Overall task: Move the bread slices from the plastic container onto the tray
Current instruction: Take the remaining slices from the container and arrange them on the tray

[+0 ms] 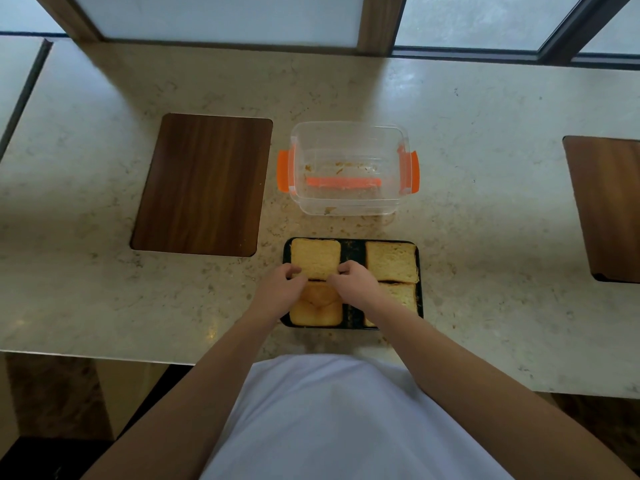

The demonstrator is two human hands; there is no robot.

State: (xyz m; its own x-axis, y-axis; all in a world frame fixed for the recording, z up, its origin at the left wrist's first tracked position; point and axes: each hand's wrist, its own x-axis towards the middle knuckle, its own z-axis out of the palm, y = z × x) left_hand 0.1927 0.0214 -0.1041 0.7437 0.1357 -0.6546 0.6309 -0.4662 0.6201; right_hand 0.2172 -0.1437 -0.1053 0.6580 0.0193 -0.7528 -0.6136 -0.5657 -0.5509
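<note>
1. Both hands, left (277, 292) and right (356, 285), pinch the far-left bread slice (315, 258) on the tray (353, 249); each grip is clenched on its near edge
2. Square it gently beside its neighbours, then release
3. The plastic container (348, 168) looks empty, crumbs only

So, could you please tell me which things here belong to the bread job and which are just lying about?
Part of the job:
- bread slices, four on the tray
- tray
- plastic container, no slices left inside
- left hand and right hand, on the far-left slice

Just lying about:
- wooden board
- second wooden board, at the right edge
</note>
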